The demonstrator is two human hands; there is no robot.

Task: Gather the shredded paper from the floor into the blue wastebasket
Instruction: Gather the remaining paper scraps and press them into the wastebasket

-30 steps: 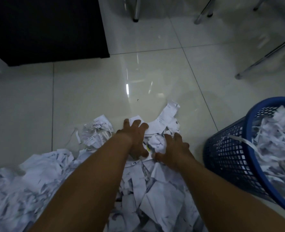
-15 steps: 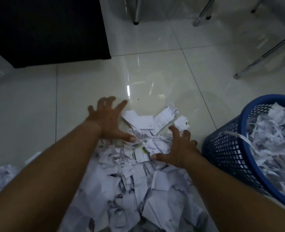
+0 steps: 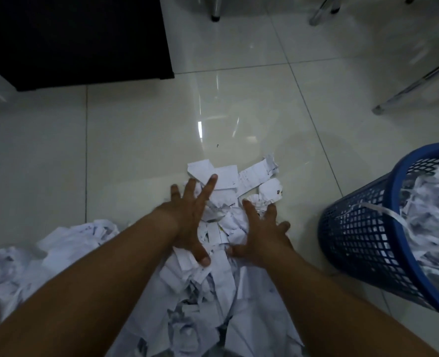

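Torn and shredded white paper (image 3: 226, 292) lies heaped on the pale tiled floor between my forearms, with flat slips at its far end (image 3: 241, 176). My left hand (image 3: 191, 217) lies spread flat on the pile's left side, fingers apart. On the pile's right side rests my right hand (image 3: 261, 231), also spread, palm down. A small mound of scraps sits between the two hands. The blue mesh wastebasket (image 3: 360, 228) stands at the right, leaning, holding a lot of paper shreds. Neither hand grips anything.
A second heap of paper (image 3: 58, 243) lies at the lower left. A black cabinet (image 3: 74, 37) stands at the top left. Chrome chair legs (image 3: 417, 86) reach the floor at the top and upper right. Bare tile lies beyond the pile.
My left hand, which had reached out to the upper left, has swept back in toward the right hand, pushing scraps together. The right hand stayed on the pile's right side.
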